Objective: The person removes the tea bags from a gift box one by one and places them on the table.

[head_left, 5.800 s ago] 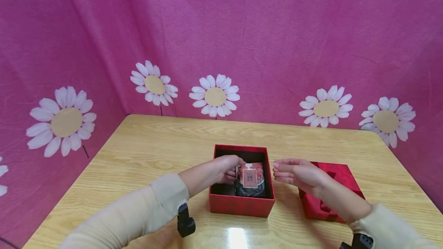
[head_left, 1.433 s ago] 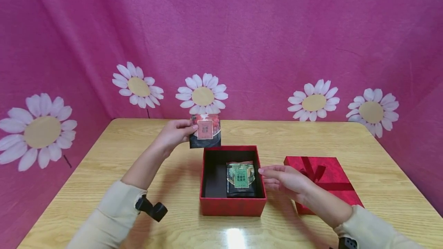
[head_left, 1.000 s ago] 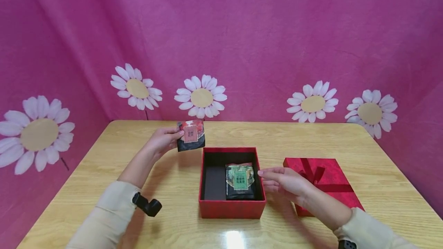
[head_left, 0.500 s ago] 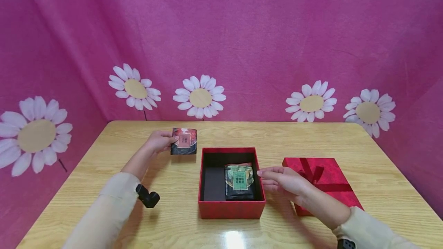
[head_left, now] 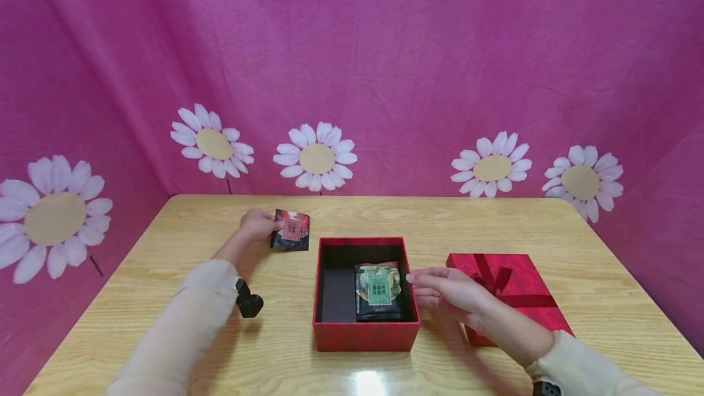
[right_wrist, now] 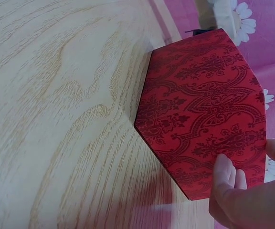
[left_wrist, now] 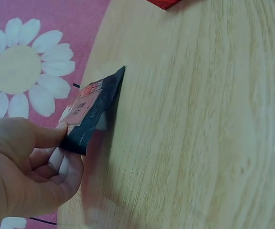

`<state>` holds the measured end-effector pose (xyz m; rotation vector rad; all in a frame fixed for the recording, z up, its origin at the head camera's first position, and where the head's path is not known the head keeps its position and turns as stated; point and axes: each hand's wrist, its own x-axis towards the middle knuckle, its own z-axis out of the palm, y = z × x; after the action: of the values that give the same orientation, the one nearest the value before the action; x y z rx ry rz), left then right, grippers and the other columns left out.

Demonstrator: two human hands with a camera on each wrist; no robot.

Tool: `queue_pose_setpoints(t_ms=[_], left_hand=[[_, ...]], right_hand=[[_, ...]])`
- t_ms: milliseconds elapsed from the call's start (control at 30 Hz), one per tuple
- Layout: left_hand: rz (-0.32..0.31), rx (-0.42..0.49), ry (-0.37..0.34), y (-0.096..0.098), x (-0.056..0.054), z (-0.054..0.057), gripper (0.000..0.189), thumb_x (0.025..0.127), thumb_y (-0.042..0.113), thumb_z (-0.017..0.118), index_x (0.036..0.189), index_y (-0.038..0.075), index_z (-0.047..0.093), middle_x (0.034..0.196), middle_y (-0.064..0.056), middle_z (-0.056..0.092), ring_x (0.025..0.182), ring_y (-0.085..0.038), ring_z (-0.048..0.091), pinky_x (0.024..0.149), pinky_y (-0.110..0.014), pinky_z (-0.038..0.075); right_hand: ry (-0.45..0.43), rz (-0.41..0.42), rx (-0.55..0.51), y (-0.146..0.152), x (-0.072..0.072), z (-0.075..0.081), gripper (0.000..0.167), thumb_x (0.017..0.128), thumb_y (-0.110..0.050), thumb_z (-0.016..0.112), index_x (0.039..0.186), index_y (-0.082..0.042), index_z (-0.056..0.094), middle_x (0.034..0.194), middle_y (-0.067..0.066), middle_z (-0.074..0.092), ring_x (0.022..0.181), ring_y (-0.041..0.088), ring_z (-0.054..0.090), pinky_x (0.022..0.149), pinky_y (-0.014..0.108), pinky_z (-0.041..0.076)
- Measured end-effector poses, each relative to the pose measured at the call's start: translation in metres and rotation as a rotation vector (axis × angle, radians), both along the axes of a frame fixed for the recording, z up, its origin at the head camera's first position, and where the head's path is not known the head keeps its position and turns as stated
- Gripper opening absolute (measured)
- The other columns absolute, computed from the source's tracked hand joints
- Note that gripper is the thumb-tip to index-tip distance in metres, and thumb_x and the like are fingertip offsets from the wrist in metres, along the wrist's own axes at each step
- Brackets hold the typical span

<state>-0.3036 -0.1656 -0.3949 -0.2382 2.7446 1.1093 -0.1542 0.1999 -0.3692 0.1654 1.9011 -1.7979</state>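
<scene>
My left hand (head_left: 258, 225) pinches a flat tea packet (head_left: 291, 230), red on top and black below, by its left edge. In the left wrist view this packet (left_wrist: 89, 107) is tilted close over the table, thumb on its printed face. A red patterned box (head_left: 365, 336) stands uncovered on the table, black inside. A tea packet with a green label (head_left: 379, 292) lies in its right part, a reddish edge showing behind it. My right hand (head_left: 456, 292) holds the box's right wall, thumb at the rim. Its fingers (right_wrist: 222, 167) rest against the outer side in the right wrist view.
To the right on the wooden table (head_left: 231, 347) lies the red box lid (head_left: 522, 289) with a ribbon bow, partly behind my right hand and forearm. A pink curtain (head_left: 385, 78) printed with daisies hangs along the table's back and sides.
The left hand took the red packet out of the box, moved it left and lowered it toward the table. The green-labelled packet came into sight. The right hand moved onto the box wall and stays there.
</scene>
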Motion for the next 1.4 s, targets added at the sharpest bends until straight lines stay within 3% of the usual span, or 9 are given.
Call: queue_pose_setpoints(t_ms=[267,500,767,833,933,1067,1400], left_hand=[[0.058,-0.183,0.12,0.007,0.008,0.008,0.027,0.083,0.019,0.072,0.063,0.002,0.066,0.055,0.005,0.048,0.065,-0.013,0.045,0.055,-0.018,0.033],[0.143,-0.182,0.153,0.01,0.012,0.006,0.024,0.081,0.019,0.074,0.067,0.002,0.063,0.06,0.0,0.049,0.063,-0.014,0.045,0.053,-0.02,0.035],[0.162,-0.194,0.152,0.007,0.01,0.005,0.027,0.082,0.023,0.073,0.07,0.001,0.063,0.06,0.0,0.05,0.063,-0.014,0.046,0.053,-0.021,0.037],[0.166,-0.181,0.14,0.007,0.011,0.007,0.026,0.083,0.023,0.073,0.077,-0.001,0.066,0.068,-0.005,0.057,0.067,-0.016,0.049,0.055,-0.022,0.039],[0.163,-0.134,0.119,0.007,0.013,0.01,0.03,0.085,0.023,0.07,0.097,-0.005,0.069,0.095,-0.016,0.068,0.083,-0.022,0.057,0.067,-0.029,0.051],[0.118,-0.072,0.099,0.012,0.017,0.012,0.041,0.089,0.024,0.065,0.117,-0.006,0.064,0.123,-0.023,0.063,0.111,-0.032,0.058,0.092,-0.04,0.053],[0.082,0.19,-0.012,0.038,0.03,0.027,0.044,0.095,0.025,0.054,0.13,-0.001,0.056,0.133,-0.02,0.056,0.122,-0.03,0.053,0.103,-0.041,0.048]], right_hand=[[-0.005,0.008,0.04,-0.003,0.0,0.003,0.058,0.093,-0.03,0.061,0.133,0.008,0.043,0.112,0.007,0.07,0.095,0.012,0.069,0.094,0.032,0.055],[-0.01,0.005,0.058,-0.004,-0.001,0.005,0.06,0.093,-0.03,0.061,0.135,0.008,0.041,0.119,0.011,0.068,0.097,0.013,0.069,0.098,0.035,0.052],[-0.014,0.0,0.043,-0.004,-0.002,0.005,0.06,0.093,-0.029,0.061,0.135,0.009,0.04,0.112,0.006,0.07,0.094,0.011,0.07,0.094,0.032,0.054],[-0.018,0.0,0.039,-0.004,-0.002,0.005,0.06,0.093,-0.029,0.061,0.135,0.009,0.04,0.112,0.005,0.07,0.093,0.01,0.069,0.094,0.032,0.055],[-0.031,-0.003,0.041,-0.004,-0.002,0.005,0.061,0.094,-0.029,0.06,0.137,0.009,0.04,0.116,0.01,0.069,0.095,0.011,0.07,0.094,0.032,0.055],[-0.045,-0.011,0.047,-0.004,-0.002,0.004,0.062,0.094,-0.03,0.06,0.138,0.009,0.038,0.124,0.015,0.065,0.097,0.013,0.07,0.095,0.033,0.054],[-0.034,-0.004,0.032,-0.001,-0.001,0.002,0.064,0.094,-0.03,0.06,0.138,0.01,0.037,0.121,0.013,0.066,0.098,0.013,0.069,0.095,0.033,0.054]])
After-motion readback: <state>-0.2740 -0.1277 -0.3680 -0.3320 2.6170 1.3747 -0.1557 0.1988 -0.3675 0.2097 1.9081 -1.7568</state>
